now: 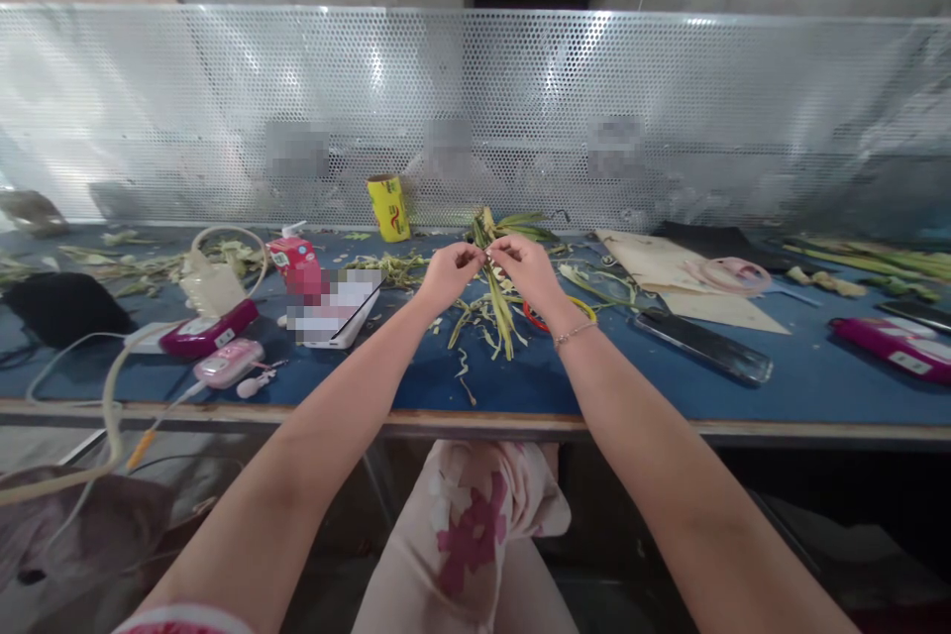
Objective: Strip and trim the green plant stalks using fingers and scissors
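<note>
Both hands meet over a small bundle of green and yellowish leafy plant stalks [502, 312] at the middle of the blue table. My left hand [450, 272] pinches at the bundle from the left, fingertips together. From the other side, my right hand [526, 265] pinches it with thumb and finger, close to the left fingertips. Strips of leaf hang down below the hands, and the stalks' upper ends stick out beyond them. More long green leaves [524, 222] lie just behind. A red and yellow ring [583, 308] is partly hidden by my right wrist.
Left of my hands stand a yellow can [388, 208], a pink drink carton [298, 265] and a phone on a stand [343, 305]. A dark phone [702, 345] and brown paper [654, 267] lie right. Plant scraps are scattered about; a perforated metal screen [505, 69] rises behind.
</note>
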A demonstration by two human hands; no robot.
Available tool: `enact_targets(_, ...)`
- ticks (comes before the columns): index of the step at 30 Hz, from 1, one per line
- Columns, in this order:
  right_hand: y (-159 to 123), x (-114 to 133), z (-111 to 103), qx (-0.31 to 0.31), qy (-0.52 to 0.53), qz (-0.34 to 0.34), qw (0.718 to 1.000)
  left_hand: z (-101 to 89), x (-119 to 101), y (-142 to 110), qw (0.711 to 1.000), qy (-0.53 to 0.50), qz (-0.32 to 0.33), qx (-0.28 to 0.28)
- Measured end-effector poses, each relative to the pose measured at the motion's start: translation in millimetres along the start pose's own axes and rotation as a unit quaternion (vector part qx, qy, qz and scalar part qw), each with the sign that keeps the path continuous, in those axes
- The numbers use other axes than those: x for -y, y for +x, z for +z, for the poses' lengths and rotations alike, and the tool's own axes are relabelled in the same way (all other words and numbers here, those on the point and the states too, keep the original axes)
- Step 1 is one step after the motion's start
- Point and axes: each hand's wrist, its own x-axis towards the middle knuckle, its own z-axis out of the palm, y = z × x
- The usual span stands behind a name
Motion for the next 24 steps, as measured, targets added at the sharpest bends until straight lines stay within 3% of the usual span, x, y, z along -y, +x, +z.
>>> enact_targets(7,-4.5,2.0,-3.1,0.012,-0.144,-0.121,0.982,-0.3,-1.5,-0.8,1.000,0.005,-0.027,0.007)
enact_targets(15,-8.7,9.0,-6.4,0.031,-0.149,-0.172,0.973,-0.5,5.1,1.4,1.000,0.013,-0.026,-0.010)
enact_targets(19,-8.9,8.3,-5.0,0.020,-0.123,-0.154,0.980,0.3,6.1,1.9,0.999,0.033,-0.017,-0.023)
enact_targets(24,-6.1,4.7,-2.2,-0.004,-0.059,-0.025,0.998,1.6,5.1,0.5,0.997,0.064,0.004,-0.029)
